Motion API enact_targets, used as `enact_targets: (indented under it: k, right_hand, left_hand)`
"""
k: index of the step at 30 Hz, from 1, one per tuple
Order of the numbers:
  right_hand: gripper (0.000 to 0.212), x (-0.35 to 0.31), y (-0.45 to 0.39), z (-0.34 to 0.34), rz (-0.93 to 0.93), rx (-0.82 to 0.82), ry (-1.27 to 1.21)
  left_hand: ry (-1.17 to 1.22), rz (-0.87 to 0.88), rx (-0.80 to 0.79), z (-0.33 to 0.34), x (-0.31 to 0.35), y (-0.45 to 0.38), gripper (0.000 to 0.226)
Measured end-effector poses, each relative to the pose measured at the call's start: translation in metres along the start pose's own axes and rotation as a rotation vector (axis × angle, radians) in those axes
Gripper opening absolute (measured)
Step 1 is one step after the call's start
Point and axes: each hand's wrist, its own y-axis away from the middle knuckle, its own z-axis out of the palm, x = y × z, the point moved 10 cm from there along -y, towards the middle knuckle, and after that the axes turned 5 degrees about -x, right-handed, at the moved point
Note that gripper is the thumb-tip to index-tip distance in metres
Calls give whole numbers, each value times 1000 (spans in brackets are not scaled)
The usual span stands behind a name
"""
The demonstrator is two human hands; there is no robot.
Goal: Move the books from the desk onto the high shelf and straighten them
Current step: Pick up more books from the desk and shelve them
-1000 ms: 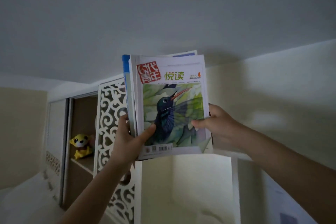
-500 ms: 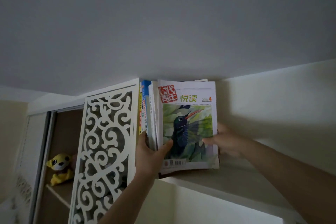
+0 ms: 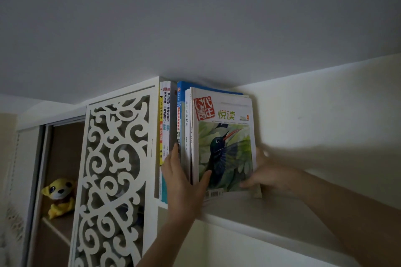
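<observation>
Your books stand upright on the high shelf [image 3: 271, 217], just under the ceiling [image 3: 195, 17]. The bird magazine [image 3: 223, 145] faces you at the right end of the row, with a white book [image 3: 187, 136] and a blue book [image 3: 179, 119] pressed against its left side. Further left, the yellow and white study guides [image 3: 165, 123] stand against the carved white panel [image 3: 115, 180], which closes off the shelf's left end.

Your left hand [image 3: 184, 186] grips the near edge of the group, thumb across the magazine's cover and fingers up along the spines. Your right hand [image 3: 267, 173] holds the magazine's right edge, thumb on the cover; it is blurred, so the finger positions behind cannot be made out. The wall [image 3: 325, 115] runs close behind on the right. Left of the panel, a yellow plush toy [image 3: 59, 197] sits in an open cabinet [image 3: 58, 234].
</observation>
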Motion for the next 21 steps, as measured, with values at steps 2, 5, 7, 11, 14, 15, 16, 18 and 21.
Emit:
enact_targets:
  k: [2,5,7,11,14,15,16,18,21]
  right_hand:
    - [115,-1,-4,-2,-3,23,24]
    - [107,-8,-10,2,-26,10,-6]
    - [110,-7,-14,2,-45,36,-22]
    - [110,14,-23,6,-5,10,-81]
    - [44,13,-22,8,54,31,-142]
    - [35,12,-25,2,49,91,-98]
    - [31,10,-27,-2,48,137,-35]
    - [29,2,-28,-4,29,198,38]
    - [34,-7,-28,-1,18,239,67]
  left_hand:
    - [-57,41,-9,1,3,-1,98]
    - [-79,136,-80,3,6,1,92]
    - [-38,155,-159,2,4,5,77]
    - [-161,220,-158,-14,-3,26,63]
    - [-214,188,-162,-20,-8,32,62]
    - [-229,187,-155,-21,-8,31,62]
    - [-242,187,-140,-22,-7,31,63]
    - [-254,173,-121,-23,-6,30,67]
    - [-251,151,-128,-21,-9,30,66]
